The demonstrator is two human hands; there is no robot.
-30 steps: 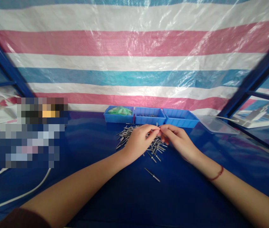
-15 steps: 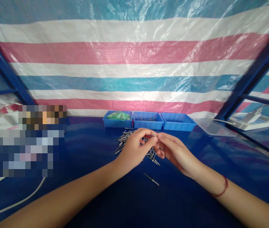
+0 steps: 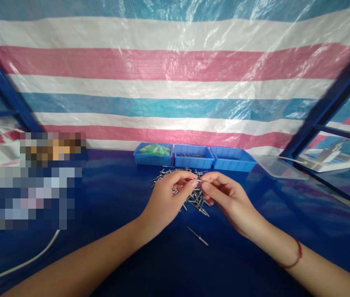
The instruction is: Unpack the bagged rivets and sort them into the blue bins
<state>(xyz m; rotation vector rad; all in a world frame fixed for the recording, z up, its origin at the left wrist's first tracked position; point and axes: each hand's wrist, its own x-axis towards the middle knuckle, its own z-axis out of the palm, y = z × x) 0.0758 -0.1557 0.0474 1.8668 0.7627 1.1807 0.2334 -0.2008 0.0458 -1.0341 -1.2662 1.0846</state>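
A thin silvery blind rivet point(image 3: 198, 180) lies level between my hands, over the middle of the blue table. My left hand point(image 3: 167, 202) pinches one end between thumb and forefinger. On the other end, the thumb and fingertips of my right hand point(image 3: 232, 200) are closed. Fingers cover part of this rivet. Under and behind both hands spreads a heap of blind rivets point(image 3: 200, 205), partly hidden by them. One single rivet point(image 3: 198, 236) lies apart on the table, nearer to me.
Three blue bins stand in a row at the back: the left bin point(image 3: 153, 161) holds a green packet, the middle bin point(image 3: 193, 163) some rivets, and the right bin point(image 3: 233, 165) is beside them. A clear plastic lid point(image 3: 281, 168) lies right; a white cable point(image 3: 43, 255) runs left.
My hands have moved slightly apart, and the rivet between them now shows more clearly and lies flatter. The view has shifted a little; the loose rivet and bins stay put.
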